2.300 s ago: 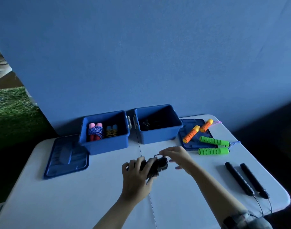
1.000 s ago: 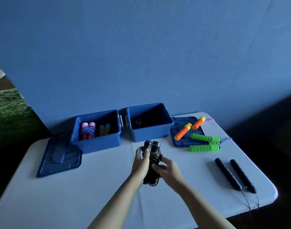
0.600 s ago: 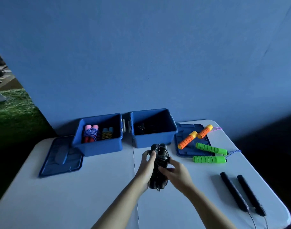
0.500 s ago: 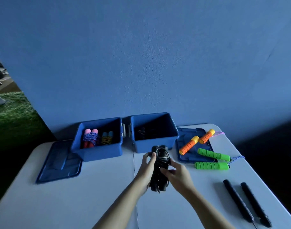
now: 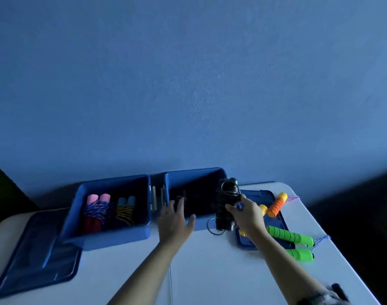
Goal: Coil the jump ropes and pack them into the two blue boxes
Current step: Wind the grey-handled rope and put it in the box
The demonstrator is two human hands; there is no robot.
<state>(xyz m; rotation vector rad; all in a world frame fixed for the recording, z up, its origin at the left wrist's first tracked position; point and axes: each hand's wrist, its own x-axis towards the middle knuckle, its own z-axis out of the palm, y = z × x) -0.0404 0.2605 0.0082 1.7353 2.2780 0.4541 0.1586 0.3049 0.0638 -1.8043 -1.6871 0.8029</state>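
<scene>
White table [image 5: 210, 271] lies bare near its front edge; right hand [image 5: 246, 213] grips black rope [image 5: 226, 208] at right box [image 5: 210, 175], left hand [image 5: 173, 221] spread; left box [image 5: 109, 238] holds two ropes.

left hand [image 5: 174, 219] off the coiled black rope [image 5: 226, 208], right hand [image 5: 246, 213] alone lifting it to the right blue box [image 5: 201, 224]

Boxes: left box [image 5: 113, 235] and right box [image 5: 194, 175] both blue; lids [image 5: 37, 252] blue. Table [image 5: 210, 271] white. Wall [image 5: 188, 84] plain blue. Coiled rope [image 5: 226, 208] at the right box: black. In the left box: pink handles [image 5: 99, 198] with blue-white-red speckled cord; light-blue handles [image 5: 126, 200] with yellow cord. Right of the right box: orange ribbed handle [image 5: 277, 205], yellow cap; green ribbed handles [image 5: 290, 235].
</scene>
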